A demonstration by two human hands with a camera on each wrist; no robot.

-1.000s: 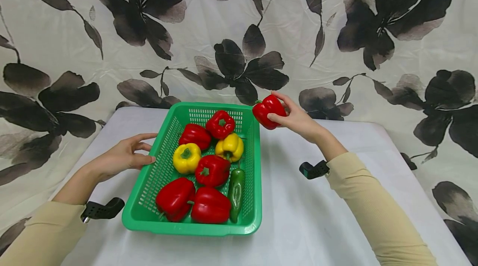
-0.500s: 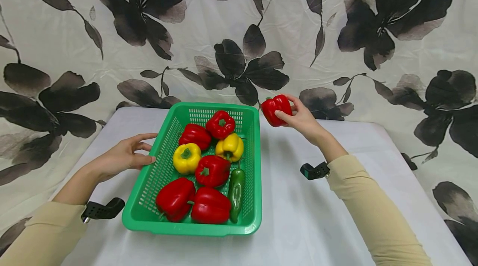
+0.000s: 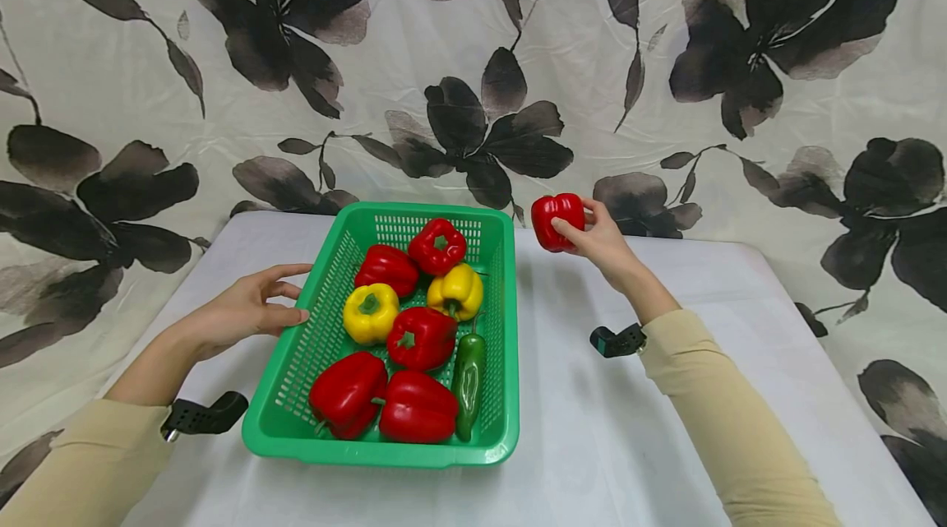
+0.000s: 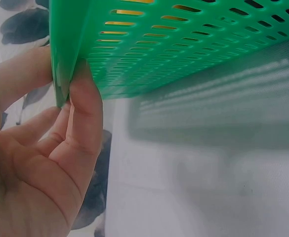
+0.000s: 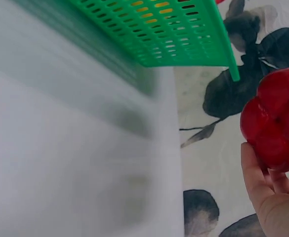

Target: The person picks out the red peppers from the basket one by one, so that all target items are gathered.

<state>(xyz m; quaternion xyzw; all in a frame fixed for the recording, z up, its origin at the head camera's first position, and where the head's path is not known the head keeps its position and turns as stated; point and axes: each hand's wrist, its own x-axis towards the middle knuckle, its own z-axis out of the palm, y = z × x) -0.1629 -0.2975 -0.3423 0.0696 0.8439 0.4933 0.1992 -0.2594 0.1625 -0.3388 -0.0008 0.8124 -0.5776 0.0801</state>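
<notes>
My left hand [image 3: 240, 313] pinches the left rim of a green plastic basket [image 3: 510, 330]; in the left wrist view the thumb and fingers lie on either side of the rim [image 4: 65, 59]. Past the basket's far right corner, my right hand [image 3: 610, 243] holds a red bell pepper [image 3: 558, 222] above the table. The right wrist view shows this bell pepper [image 5: 277, 118] partly cut off by the frame edge, with fingers curled under it. Inside the basket lie several red bell peppers [image 3: 422, 338], two yellow bell peppers [image 3: 370, 313] and one long green chili pepper [image 3: 468, 383].
A white-covered table [image 3: 592, 445] bears the basket. Behind it hangs a pale cloth [image 3: 577, 34] with dark flower prints. Black wrist straps with cameras [image 3: 618, 340] sit at both sleeves.
My right hand has carried the red bell pepper to the right, away from the basket's corner, and the pepper has turned a little. The left hand and basket have stayed put.
</notes>
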